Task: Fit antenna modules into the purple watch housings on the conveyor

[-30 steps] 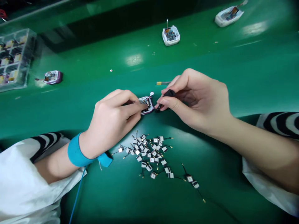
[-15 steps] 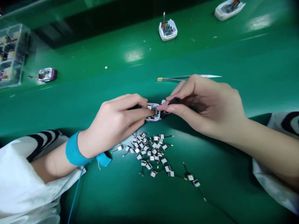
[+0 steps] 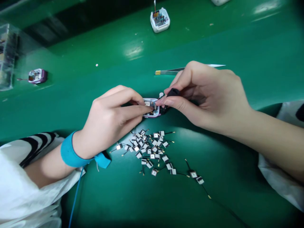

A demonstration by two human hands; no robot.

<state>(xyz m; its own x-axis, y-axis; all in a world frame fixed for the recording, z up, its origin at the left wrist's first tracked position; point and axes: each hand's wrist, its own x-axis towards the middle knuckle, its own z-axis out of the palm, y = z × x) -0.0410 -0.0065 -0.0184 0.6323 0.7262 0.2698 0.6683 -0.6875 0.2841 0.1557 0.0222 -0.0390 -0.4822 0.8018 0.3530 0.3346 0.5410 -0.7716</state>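
Open device housing [image 3: 149,104]: lies between the two hands near mid-view, circuit side up, pale rim above a purple edge.
Left hand [image 3: 111,117]: grasps the housing at its left end, one fingertip resting over the board; the hold of the hidden fingers cannot be told.
Right hand [image 3: 201,98]: pinches a black piece [image 3: 174,92] between thumb and fingers, fingertips at the housing's right end; whether they press on it is too small to tell.
Black piece: dark, partly covered by the fingers, with black showing again beside the housing's right edge; whether it joins the housing cannot be told.
White round tab [image 3: 161,94]: stands out by the housing's far right corner.
Likely handling: the housing should be light, its shell stiff and perhaps a little slippery, the exposed board fragile; the black piece looks softer, though that is a guess.
Best hold: the outer side walls, with little pressure on the bare components.
Tweezers [image 3: 163,72]: lie beyond the right hand, partly hidden behind it.
Loose wired parts [image 3: 152,156]: scattered nearer the person, below the housing.
Blue wristband [image 3: 71,150]: circles the left wrist.
White device [image 3: 160,21]: sits farther back, well apart from the hands.
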